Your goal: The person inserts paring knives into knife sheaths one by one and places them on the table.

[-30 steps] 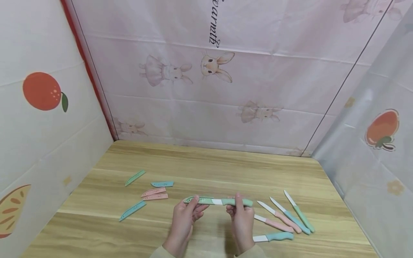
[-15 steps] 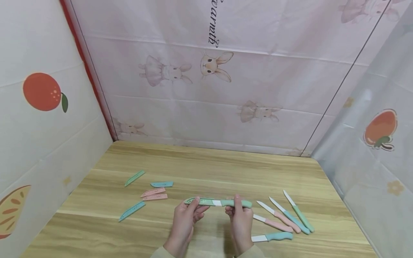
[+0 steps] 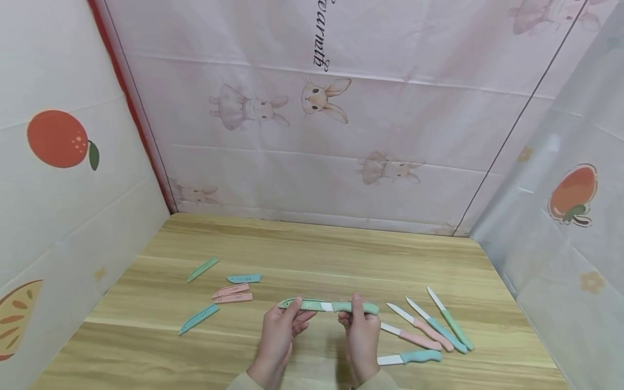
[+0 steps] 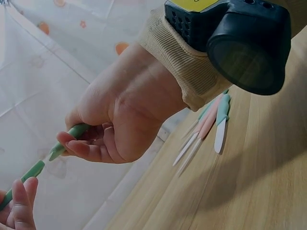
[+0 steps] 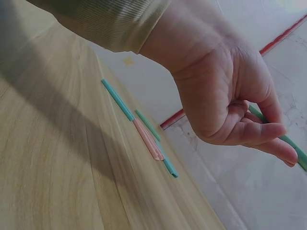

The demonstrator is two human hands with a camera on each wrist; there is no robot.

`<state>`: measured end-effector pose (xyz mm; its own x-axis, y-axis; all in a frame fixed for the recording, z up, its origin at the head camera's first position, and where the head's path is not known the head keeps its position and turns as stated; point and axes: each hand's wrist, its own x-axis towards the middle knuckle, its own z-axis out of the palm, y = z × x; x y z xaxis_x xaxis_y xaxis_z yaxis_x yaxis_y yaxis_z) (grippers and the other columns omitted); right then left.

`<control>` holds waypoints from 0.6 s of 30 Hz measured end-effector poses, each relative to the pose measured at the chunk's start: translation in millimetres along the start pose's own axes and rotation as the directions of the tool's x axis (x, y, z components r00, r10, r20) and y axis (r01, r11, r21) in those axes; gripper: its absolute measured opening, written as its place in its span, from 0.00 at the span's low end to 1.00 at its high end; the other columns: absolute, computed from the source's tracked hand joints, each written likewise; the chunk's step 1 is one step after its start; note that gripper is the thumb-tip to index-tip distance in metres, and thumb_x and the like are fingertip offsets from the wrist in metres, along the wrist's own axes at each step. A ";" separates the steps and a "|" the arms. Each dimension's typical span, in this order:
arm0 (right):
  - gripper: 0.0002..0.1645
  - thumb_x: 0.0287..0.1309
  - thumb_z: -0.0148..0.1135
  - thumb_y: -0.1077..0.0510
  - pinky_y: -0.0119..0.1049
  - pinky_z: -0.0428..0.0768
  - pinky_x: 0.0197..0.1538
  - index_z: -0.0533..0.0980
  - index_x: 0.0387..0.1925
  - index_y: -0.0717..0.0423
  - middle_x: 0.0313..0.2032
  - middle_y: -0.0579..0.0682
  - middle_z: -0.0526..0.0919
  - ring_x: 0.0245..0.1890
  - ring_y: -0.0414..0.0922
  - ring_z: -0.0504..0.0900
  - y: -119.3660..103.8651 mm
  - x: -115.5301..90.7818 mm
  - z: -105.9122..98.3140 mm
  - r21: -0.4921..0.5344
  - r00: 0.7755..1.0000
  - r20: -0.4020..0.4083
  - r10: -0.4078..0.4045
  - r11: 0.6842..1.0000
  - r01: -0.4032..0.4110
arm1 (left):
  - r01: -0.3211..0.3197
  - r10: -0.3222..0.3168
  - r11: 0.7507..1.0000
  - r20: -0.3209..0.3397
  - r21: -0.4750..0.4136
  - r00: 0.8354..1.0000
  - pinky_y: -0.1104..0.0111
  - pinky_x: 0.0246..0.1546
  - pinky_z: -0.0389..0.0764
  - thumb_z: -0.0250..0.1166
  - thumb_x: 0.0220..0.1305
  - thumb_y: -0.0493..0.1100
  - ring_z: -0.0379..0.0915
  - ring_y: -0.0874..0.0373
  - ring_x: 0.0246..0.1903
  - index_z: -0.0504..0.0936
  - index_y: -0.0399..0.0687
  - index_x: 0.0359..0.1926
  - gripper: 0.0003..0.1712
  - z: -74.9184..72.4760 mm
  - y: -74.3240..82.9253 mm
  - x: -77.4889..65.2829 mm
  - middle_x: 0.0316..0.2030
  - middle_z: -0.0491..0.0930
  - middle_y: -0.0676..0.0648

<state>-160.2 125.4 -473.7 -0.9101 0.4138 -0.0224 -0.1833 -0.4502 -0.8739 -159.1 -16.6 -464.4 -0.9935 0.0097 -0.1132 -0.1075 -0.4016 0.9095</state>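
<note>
In the head view my left hand point(image 3: 278, 330) pinches a light green knife sheath point(image 3: 312, 305) between thumb and fingers. My right hand point(image 3: 363, 330) grips the green handle of a paring knife point(image 3: 369, 308), thumb on top. The blade is partly inside the sheath, and a short white stretch shows between sheath and handle. Both pieces lie level, in line, above the table. From the left wrist, the right hand point(image 4: 124, 110) looms large, with the left hand's fingers point(image 4: 21, 206) at lower left. The right wrist view shows the left hand point(image 5: 216, 91) with the green sheath point(image 5: 297, 153).
Right on the wooden table point(image 3: 312, 244) lie several unsheathed knives, including a pink knife point(image 3: 419, 339), a blue knife point(image 3: 414, 357) and a green knife point(image 3: 453, 325). Left lie loose sheaths: a green sheath point(image 3: 202, 269), blue sheaths point(image 3: 199, 318) and pink sheaths point(image 3: 234, 297). Printed cloth walls surround the table.
The right hand and knife have shifted slightly left toward the sheath, so a little less white blade shows. The left hand's grip is unchanged, and the items on the table stay put.
</note>
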 end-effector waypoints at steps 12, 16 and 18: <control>0.16 0.67 0.51 0.55 0.25 0.78 0.25 0.74 0.27 0.60 0.24 0.48 0.80 0.19 0.35 0.76 0.9 -2.9 0.8 0.000 1.000 0.012 -0.024 1.000 0.024 | -0.001 0.001 1.000 0.000 -0.005 1.000 0.78 0.28 0.80 0.56 0.68 0.42 0.82 0.59 0.32 0.73 0.28 0.49 0.19 0.6 -0.5 -1.0 0.34 0.84 0.41; 0.16 0.67 0.52 0.54 0.25 0.78 0.25 0.75 0.27 0.60 0.24 0.47 0.81 0.19 0.35 0.76 1.8 -3.5 1.1 0.001 1.000 0.008 -0.022 1.000 0.022 | 0.000 0.000 1.000 0.000 -0.005 1.000 0.78 0.27 0.80 0.56 0.68 0.42 0.82 0.59 0.32 0.72 0.26 0.49 0.20 0.7 -0.4 -1.5 0.34 0.84 0.42; 0.16 0.67 0.52 0.54 0.25 0.78 0.25 0.75 0.27 0.60 0.24 0.47 0.81 0.19 0.35 0.76 2.3 -3.9 1.6 0.000 1.000 0.000 -0.017 1.000 0.017 | 0.001 -0.001 1.000 -0.001 -0.002 1.000 0.78 0.27 0.80 0.56 0.68 0.42 0.82 0.59 0.32 0.71 0.24 0.50 0.21 0.9 -0.3 -1.8 0.33 0.84 0.42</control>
<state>-157.7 121.6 -474.9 -0.9069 0.4213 -0.0075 -0.1988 -0.4435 -0.8740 -157.3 -15.8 -464.1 -0.9934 0.0095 -0.1143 -0.1084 -0.4034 0.9086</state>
